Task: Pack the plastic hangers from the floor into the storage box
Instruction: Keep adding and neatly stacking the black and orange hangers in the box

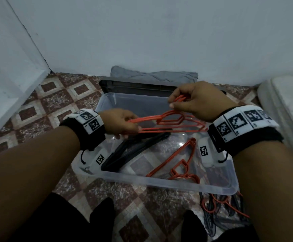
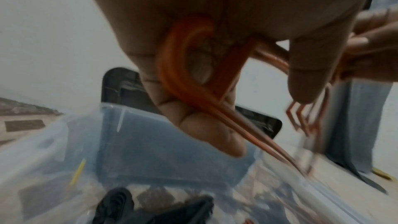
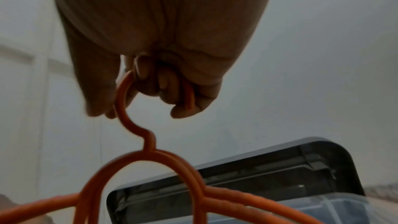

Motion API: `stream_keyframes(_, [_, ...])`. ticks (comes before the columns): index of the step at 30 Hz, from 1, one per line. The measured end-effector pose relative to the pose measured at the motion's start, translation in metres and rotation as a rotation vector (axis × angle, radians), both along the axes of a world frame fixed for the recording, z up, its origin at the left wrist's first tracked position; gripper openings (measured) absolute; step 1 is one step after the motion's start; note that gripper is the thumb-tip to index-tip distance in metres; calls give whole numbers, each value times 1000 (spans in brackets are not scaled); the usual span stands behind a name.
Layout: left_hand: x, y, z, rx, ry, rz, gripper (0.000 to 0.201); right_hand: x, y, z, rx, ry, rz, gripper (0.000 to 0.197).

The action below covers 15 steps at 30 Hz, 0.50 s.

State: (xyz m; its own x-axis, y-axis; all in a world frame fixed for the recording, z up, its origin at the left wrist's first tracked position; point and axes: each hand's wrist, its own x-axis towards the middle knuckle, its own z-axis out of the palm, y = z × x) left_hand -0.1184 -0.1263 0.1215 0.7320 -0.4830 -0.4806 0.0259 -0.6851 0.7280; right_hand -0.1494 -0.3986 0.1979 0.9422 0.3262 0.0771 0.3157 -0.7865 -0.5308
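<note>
A clear plastic storage box sits on the tiled floor. Inside lie black hangers and one orange hanger. Above the box I hold a small stack of orange hangers flat. My left hand grips the stack's left shoulder end. My right hand holds the hooks, fingers curled round them. More orange and black hangers lie on the floor in front of the box, at the lower right.
The box's dark lid lies behind it, with a folded grey cloth against the wall. A white ledge runs at the left and a white mattress edge at the right. My dark-clothed legs are below.
</note>
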Motion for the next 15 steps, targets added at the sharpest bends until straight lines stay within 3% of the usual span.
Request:
stream_keyframes(2, [8,14,9,-115,-109,158,43,5,-10,-2,70,-70,-107,3])
stream_keyframes(4, [12,28,13,-310,-153,419,53,10,-21,-5,185,-118,-204,8])
stream_keyframes(6, [10,32,13,-322,-176,514,50,15,-26,-9,371,-134,-290,15])
stream_keyframes(9, [3,20,10,-27,-290,243,45,20,-20,-12,614,-80,-345,27])
stream_keyframes(11, [-2,1,9,10,-325,118,41,23,-11,-13,745,-11,-365,33])
stream_keyframes(15, [-2,-27,10,41,-490,172,48,24,5,-18,1001,114,-390,25])
